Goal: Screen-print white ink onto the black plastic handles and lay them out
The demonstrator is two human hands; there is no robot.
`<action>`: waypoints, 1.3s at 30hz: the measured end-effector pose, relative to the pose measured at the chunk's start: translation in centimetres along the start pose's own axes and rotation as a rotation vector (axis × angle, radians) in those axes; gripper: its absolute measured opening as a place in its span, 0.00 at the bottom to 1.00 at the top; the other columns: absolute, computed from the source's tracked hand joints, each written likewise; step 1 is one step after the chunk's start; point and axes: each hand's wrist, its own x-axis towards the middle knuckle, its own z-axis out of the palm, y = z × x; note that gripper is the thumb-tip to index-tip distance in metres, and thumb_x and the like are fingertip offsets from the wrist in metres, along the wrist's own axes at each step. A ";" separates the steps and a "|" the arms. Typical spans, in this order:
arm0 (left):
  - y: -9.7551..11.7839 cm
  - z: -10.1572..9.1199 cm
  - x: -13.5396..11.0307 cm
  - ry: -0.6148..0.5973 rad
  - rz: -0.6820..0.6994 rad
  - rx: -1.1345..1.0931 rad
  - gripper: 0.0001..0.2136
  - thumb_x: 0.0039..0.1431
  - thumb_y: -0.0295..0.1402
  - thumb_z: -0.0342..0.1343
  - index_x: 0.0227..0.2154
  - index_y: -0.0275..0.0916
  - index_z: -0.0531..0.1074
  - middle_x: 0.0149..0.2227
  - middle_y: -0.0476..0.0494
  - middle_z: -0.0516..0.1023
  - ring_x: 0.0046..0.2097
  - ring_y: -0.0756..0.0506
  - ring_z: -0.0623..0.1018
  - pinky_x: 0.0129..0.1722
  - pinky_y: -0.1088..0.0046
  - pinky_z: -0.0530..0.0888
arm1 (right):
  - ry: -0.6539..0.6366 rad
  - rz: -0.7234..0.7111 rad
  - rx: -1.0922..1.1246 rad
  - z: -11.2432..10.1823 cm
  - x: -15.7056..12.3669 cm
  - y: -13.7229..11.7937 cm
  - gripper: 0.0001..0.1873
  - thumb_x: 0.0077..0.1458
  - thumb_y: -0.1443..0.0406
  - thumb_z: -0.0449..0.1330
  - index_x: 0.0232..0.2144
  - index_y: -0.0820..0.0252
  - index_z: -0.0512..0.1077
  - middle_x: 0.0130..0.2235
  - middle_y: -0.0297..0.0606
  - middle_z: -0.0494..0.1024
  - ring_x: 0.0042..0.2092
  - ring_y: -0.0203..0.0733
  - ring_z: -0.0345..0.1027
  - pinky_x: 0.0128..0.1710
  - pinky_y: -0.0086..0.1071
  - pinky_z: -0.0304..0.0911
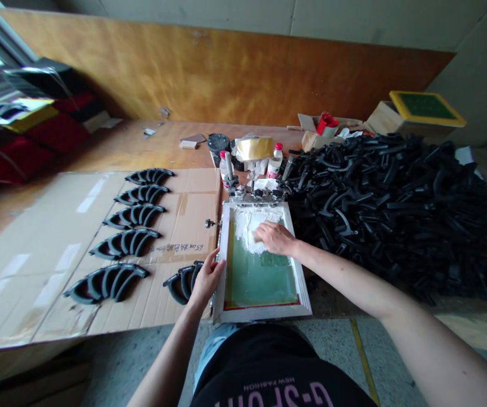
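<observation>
A silk-screen frame (305,294) with a green mesh (260,282) lies flat in front of me, its near edge close to my body. White paste (249,223) is spread over the far part of the mesh. My right hand (275,237) is closed on a small scraper (259,236), mostly hidden by the fingers, pressed to the mesh at the paste. At the frame's left side, my left hand (208,277) grips the edge. Just left of that hand, curved black plastic parts (182,282) lie on cardboard, partly covered by it.
Several fanned rows of curved black parts (131,215) lie on the cardboard (74,226) at left. A large heap of black parts (374,209) rises at right. Behind the clamp (256,195) stand a bottle (274,161) and a dark tub (218,147). A yellow-rimmed screen (427,107) rests on a box.
</observation>
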 end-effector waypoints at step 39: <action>7.6 6.1 -2.5 -0.222 -0.265 -0.546 0.28 0.56 0.53 0.56 0.53 0.39 0.67 0.47 0.34 0.79 0.40 0.42 0.80 0.31 0.68 0.77 | 0.195 0.355 0.241 3.3 -3.7 -1.5 0.07 0.57 0.66 0.63 0.40 0.57 0.75 0.41 0.41 0.74 0.47 0.46 0.65 0.49 0.39 0.61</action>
